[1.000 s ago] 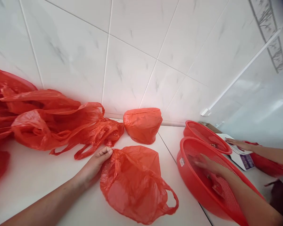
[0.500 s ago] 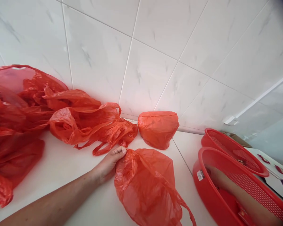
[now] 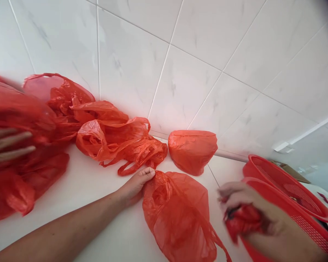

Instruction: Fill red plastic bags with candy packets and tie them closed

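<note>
Pinching red bag [image 3: 180, 218] at edge: left hand [image 3: 138, 183]. Right hand [image 3: 258, 200] gripping blurred red bundle [image 3: 244, 219]. Bag could be tearing if tugged, bundle dropping if grip loosening.

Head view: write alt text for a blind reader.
The left hand pinches a red carrier bag on a white tabletop; the blurred right hand holds a small red item near two perforated red baskets. Another person's hand shows far left.

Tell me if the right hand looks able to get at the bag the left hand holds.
Likely yes: the right hand, though holding a red item, is near the bag, and only white table shows between them. The left hand pinches just one edge.
</note>
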Tool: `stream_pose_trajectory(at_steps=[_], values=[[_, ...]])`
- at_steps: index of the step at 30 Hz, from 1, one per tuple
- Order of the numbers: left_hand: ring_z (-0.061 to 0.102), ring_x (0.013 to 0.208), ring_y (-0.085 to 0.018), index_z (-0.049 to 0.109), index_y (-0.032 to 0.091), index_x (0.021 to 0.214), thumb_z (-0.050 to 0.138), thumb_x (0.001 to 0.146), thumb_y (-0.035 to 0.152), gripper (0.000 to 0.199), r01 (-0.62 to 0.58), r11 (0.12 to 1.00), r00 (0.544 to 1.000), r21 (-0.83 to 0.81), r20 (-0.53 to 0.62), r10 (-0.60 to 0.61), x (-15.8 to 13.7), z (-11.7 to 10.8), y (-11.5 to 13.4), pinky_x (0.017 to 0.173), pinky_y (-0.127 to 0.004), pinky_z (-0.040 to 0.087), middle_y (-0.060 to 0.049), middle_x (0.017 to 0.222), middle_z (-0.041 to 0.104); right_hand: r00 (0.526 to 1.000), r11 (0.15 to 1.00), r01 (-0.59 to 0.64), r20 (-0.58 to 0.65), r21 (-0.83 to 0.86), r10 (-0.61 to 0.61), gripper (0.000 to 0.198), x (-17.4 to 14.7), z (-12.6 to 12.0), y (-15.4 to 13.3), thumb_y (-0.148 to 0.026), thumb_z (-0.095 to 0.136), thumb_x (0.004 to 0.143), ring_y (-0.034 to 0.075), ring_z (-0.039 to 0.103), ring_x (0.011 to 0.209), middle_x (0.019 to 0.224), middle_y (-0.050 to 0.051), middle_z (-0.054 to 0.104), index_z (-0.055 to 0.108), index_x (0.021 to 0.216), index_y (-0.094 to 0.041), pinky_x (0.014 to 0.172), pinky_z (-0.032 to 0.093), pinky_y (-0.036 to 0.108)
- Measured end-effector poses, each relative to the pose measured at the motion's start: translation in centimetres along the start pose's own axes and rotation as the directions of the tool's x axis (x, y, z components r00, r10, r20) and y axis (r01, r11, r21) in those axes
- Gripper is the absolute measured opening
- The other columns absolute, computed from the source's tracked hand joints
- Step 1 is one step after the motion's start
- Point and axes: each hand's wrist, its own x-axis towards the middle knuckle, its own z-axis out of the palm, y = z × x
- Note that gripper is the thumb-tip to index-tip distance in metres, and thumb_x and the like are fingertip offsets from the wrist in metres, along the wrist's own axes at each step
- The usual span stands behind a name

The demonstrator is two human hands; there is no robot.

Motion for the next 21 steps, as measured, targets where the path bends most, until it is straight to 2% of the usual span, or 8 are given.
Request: stream_pose_trajectory(at_steps=[3,5,8,10,13,15,17,21], values=[[0.050,0.055,-0.009,0.048,0.016,0.070,0.066,0.082,0.034,0.028,-0.014,1.000,1.000,0.003,0.009,0.014,-0.1,0.1,0.0,0.052,-0.019,0.037,0.001,0.066,0.054,0.963,0.980,0.028,0.259,0.197,-0.080,0.032,1.0,6.0,-4.4,-0.002,0.063,0.065,0.018,0.061,0.102,0.109,0.004,0.058,0.065,0.086,-0.026,0.086,0.050,0.026],[0.049,0.055,-0.008,0.048,0.016,0.069,0.067,0.081,0.034,0.028,-0.019,1.000,1.000,0.005,0.019,0.019,-0.1,0.1,0.0,0.052,-0.019,0.037,0.002,0.065,0.054,0.950,0.972,-0.023,0.308,0.235,-0.052,0.034,2.4,9.4,-4.7,0.002,0.060,0.058,0.016,0.064,0.089,0.102,0.003,0.059,0.065,0.081,-0.022,0.080,0.051,0.026],[0.049,0.053,-0.008,0.047,0.017,0.068,0.069,0.079,0.034,0.030,-0.019,1.000,0.999,0.005,0.030,0.019,-0.3,0.4,0.1,0.052,-0.019,0.038,0.003,0.063,0.053,0.979,0.983,-0.134,0.168,0.127,0.111,0.041,4.4,12.2,-2.0,0.002,0.049,0.057,0.017,0.063,0.083,0.093,0.002,0.060,0.063,0.087,-0.022,0.074,0.053,0.028],[0.050,0.054,-0.009,0.047,0.017,0.068,0.069,0.078,0.034,0.030,-0.014,1.000,0.999,0.006,0.033,0.014,-0.4,0.5,0.2,0.052,-0.019,0.038,0.002,0.063,0.054,0.989,0.990,-0.143,0.031,0.010,0.143,0.053,5.2,12.6,0.1,-0.001,0.049,0.059,0.021,0.059,0.103,0.112,0.004,0.058,0.063,0.104,-0.025,0.087,0.051,0.034],[0.053,0.057,-0.010,0.049,0.016,0.069,0.069,0.079,0.035,0.029,-0.003,1.000,1.000,0.006,0.029,0.003,-0.3,0.6,0.3,0.053,-0.020,0.040,0.001,0.066,0.056,0.994,0.984,-0.108,-0.011,-0.144,0.108,0.069,5.2,11.3,1.5,-0.007,0.056,0.062,0.025,0.042,0.129,0.140,0.004,0.044,0.052,0.128,-0.029,0.105,0.040,0.043],[0.053,0.056,-0.010,0.049,0.017,0.070,0.068,0.079,0.035,0.028,0.001,1.000,1.000,0.003,0.021,-0.001,-0.3,0.5,0.2,0.053,-0.019,0.040,0.001,0.066,0.056,0.994,0.974,-0.107,-0.040,-0.201,0.101,0.056,4.6,9.3,1.4,-0.017,0.058,0.070,0.025,0.045,0.127,0.138,0.004,0.048,0.056,0.124,-0.030,0.103,0.041,0.044],[0.052,0.055,-0.009,0.049,0.017,0.070,0.068,0.079,0.034,0.028,0.005,1.000,1.000,0.001,0.011,-0.005,-0.2,0.3,0.1,0.052,-0.019,0.039,0.002,0.065,0.055,0.975,0.956,-0.151,-0.198,-0.252,0.102,0.032,3.8,6.2,1.1,-0.030,0.054,0.079,0.024,0.055,0.115,0.126,0.004,0.058,0.063,0.109,-0.029,0.093,0.049,0.041],[0.053,0.057,-0.010,0.049,0.017,0.070,0.068,0.079,0.034,0.027,0.009,1.000,1.000,0.006,-0.004,-0.009,-0.2,0.1,0.0,0.052,-0.019,0.039,0.001,0.066,0.055,0.807,0.784,-0.465,-0.562,-0.411,0.184,0.023,2.1,-1.5,3.5,-0.043,0.051,0.081,0.025,0.066,0.084,0.105,0.008,0.067,0.064,0.092,-0.027,0.066,0.053,0.036]])
